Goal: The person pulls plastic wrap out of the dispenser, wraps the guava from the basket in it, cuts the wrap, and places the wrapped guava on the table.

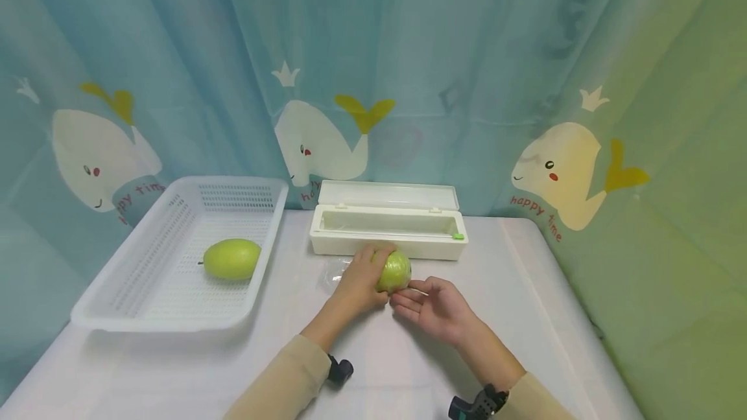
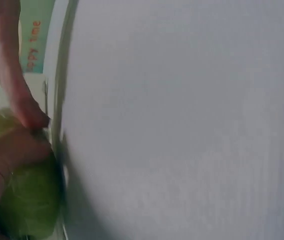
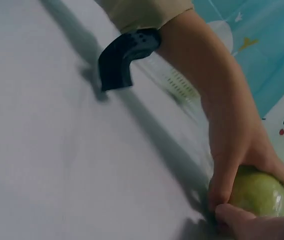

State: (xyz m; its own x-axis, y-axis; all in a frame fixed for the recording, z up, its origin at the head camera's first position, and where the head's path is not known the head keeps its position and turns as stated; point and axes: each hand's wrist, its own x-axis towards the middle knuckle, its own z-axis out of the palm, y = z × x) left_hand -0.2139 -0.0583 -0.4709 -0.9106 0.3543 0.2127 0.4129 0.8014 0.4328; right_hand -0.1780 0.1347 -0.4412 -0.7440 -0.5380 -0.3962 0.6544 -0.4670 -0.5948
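A rounded green fruit (image 1: pixel 397 271) in shiny clear film is held by my left hand (image 1: pixel 360 279), whose fingers lie over its top and thumb at its near side. In the right wrist view the fruit (image 3: pixel 256 192) sits between that hand's thumb and fingers. My right hand (image 1: pixel 436 311) is turned palm up at the fruit's lower right, fingers loosely extended and tips right at its edge. Loose clear film (image 1: pixel 334 273) lies to the left of my left hand. Just behind stands a white film dispenser box (image 1: pixel 388 248), lid raised, with a green slider (image 1: pixel 458 236).
A white perforated basket (image 1: pixel 157 324) stands at the left, holding another green fruit (image 1: pixel 232 259) with a short stem. A blue curtain (image 1: pixel 455 70) with whale prints hangs behind the white table (image 1: pixel 519 342), and a green-looking stretch of it (image 1: pixel 683 290) borders the right side.
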